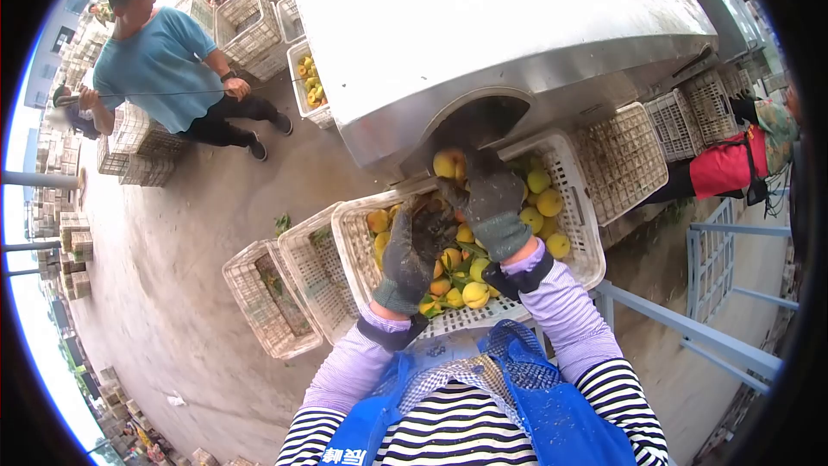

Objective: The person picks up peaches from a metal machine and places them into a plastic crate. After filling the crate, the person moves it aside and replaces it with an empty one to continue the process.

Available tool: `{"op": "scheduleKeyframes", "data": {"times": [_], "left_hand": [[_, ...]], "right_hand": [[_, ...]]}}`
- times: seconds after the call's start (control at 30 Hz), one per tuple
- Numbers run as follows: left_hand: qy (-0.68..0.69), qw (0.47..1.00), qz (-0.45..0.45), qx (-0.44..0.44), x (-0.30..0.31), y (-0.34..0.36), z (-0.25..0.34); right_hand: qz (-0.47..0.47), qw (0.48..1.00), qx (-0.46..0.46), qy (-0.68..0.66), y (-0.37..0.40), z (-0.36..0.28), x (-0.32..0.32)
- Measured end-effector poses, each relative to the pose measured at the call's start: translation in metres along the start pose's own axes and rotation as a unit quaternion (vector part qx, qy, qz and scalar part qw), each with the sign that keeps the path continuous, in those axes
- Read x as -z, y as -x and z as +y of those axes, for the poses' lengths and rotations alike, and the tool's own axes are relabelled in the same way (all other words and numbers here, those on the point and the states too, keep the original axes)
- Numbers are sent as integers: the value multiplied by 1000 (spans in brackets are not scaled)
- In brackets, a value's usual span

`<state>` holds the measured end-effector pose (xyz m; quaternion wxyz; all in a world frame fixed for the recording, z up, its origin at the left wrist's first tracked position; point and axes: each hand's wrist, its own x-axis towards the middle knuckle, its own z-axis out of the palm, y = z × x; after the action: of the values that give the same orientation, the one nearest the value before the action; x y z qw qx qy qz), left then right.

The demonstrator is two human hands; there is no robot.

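Both my hands wear dark, dirty gloves over a pale plastic crate (349,255) of yellow and orange peaches (475,295). My right hand (496,198) is at the dark opening (483,121) of a metal machine, its fingers against an orange-yellow peach (449,164). My left hand (405,259) reaches over the left part of the crate, its fingers near a dark, muddy patch among the fruit; what it holds, if anything, is hidden. More yellow-green peaches (549,202) lie in the crate's right part, among some green leaves.
The metal machine (517,17) fills the top. Crates (272,298) stand at left, and another (621,155) at right, near a blue-grey metal frame (690,328). A person in a blue shirt (164,60) stands upper left; a person with red cloth (724,164) is at far right.
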<state>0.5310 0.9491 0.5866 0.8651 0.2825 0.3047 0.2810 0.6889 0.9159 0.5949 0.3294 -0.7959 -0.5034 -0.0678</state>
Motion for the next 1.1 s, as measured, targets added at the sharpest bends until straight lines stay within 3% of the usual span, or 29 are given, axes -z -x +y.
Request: {"op": "scheduleKeyframes", "data": {"times": [0.03,0.07,0.13,0.2,0.3,0.33,0.37,0.4,0.5,0.53,0.63,0.73,0.83,0.9,0.93,1.03,1.1], "left_hand": [[110,991,45,67,11,-2,-2],[123,984,76,105,19,-1,-1],[90,983,103,122,39,0,-11],[74,981,126,130,64,-9,-30],[-161,964,189,96,86,-24,-64],[-358,914,156,105,101,-33,-81],[-538,828,113,107,120,-44,-101],[-695,709,61,102,131,-48,-117],[-774,577,-94,244,123,-46,-149],[-846,482,-114,195,97,-35,-142],[-875,435,-133,167,100,-28,-159],[-862,438,-119,228,108,-45,-166],[-777,588,-112,194,99,-36,-129],[-530,814,-86,220,109,-34,-104],[-382,893,-71,227,112,-30,-97],[-414,906,-76,39,36,0,-37],[-400,913,-75,-14,26,10,-33]], "right_hand": [[19,1000,19,-7,-7,13,-15],[-12,1000,8,-11,-24,15,-22],[-76,997,-16,-19,-57,11,-30],[-45,999,15,3,-65,14,-28],[24,992,121,-41,-52,42,-4],[16,995,75,-70,-37,52,4],[10,995,32,-98,-24,60,13],[-42,997,-11,-66,2,77,11],[-228,969,-87,33,82,124,-10],[-293,950,-91,61,104,133,-21],[-400,911,-69,78,159,150,-72],[-516,837,-67,170,155,140,-93],[-433,885,-174,-1,139,131,-59],[-408,891,-163,-115,127,130,-36],[-394,889,-158,-173,124,125,-25],[-382,846,-182,-324,92,78,24],[-309,890,-156,-296,87,52,40]]}}
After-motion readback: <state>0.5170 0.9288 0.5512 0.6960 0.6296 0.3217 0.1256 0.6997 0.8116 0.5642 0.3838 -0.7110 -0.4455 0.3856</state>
